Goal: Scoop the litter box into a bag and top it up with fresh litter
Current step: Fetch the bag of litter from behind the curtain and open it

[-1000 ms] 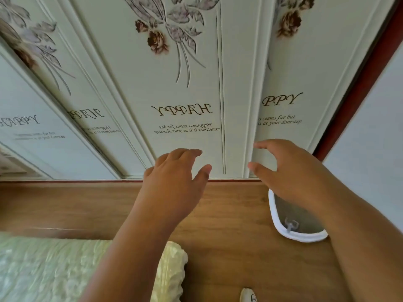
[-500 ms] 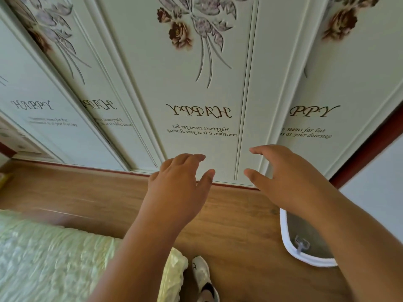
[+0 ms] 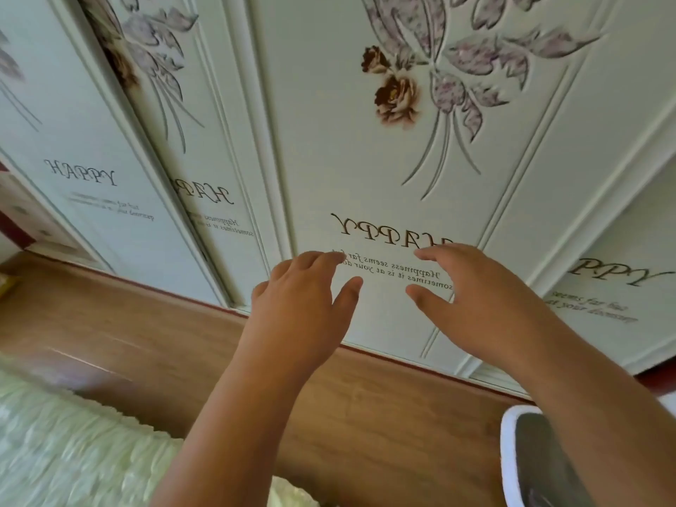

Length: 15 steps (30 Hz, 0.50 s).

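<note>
Lower right corner: a white-rimmed litter box (image 3: 506, 459) stands on the wooden floor (image 3: 384, 415), close to the base of the wardrobe doors (image 3: 329, 140); the right forearm hides much of it.
Litter box contents: the inside shows only as a dark grey surface; what lies in it cannot be told.
Centre of frame, left hand (image 3: 296, 309): held out in the air before the doors, fingers loosely bent and spread, thumb apart, grasping nothing.
Centre right, right hand (image 3: 479, 301): held out likewise, fingers spread and slightly curved, thumb pointing toward the left hand, grasping nothing; whether the fingertips touch the door cannot be told.
Between the hands: a gap, with the printed lines of the door showing through it.
Upper half of frame: pale panelled wardrobe doors with brown and mauve flowers and the word HAPPY, which reads mirrored on the middle panels.
Lower left corner: a pale green ruffled bedspread (image 3: 73, 444), blurred, lying over the floor's edge.
Far left edge: a small yellowish thing on the floor, too blurred to name.
</note>
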Motion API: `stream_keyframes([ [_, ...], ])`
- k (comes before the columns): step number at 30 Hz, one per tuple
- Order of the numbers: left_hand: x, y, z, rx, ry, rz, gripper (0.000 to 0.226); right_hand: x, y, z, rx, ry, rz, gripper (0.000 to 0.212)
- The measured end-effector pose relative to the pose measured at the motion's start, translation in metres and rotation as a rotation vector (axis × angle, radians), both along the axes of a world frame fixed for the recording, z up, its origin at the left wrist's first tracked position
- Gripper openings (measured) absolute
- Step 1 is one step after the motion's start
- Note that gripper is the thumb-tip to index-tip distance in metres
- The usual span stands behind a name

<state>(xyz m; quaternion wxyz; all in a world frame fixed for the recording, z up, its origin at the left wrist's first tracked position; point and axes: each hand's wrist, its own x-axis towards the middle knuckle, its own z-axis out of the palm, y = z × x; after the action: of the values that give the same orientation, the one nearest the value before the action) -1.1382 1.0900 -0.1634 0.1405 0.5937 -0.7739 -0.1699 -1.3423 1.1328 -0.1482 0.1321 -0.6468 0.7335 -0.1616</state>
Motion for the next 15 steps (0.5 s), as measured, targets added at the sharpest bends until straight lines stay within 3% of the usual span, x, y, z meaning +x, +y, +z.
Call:
stream_keyframes([
  [15, 0.132, -0.075, -0.009, 0.056, -0.031, 0.473, 0.054, 0.142, -0.177, -0.004, 0.05, -0.02, 0.505, 0.054],
])
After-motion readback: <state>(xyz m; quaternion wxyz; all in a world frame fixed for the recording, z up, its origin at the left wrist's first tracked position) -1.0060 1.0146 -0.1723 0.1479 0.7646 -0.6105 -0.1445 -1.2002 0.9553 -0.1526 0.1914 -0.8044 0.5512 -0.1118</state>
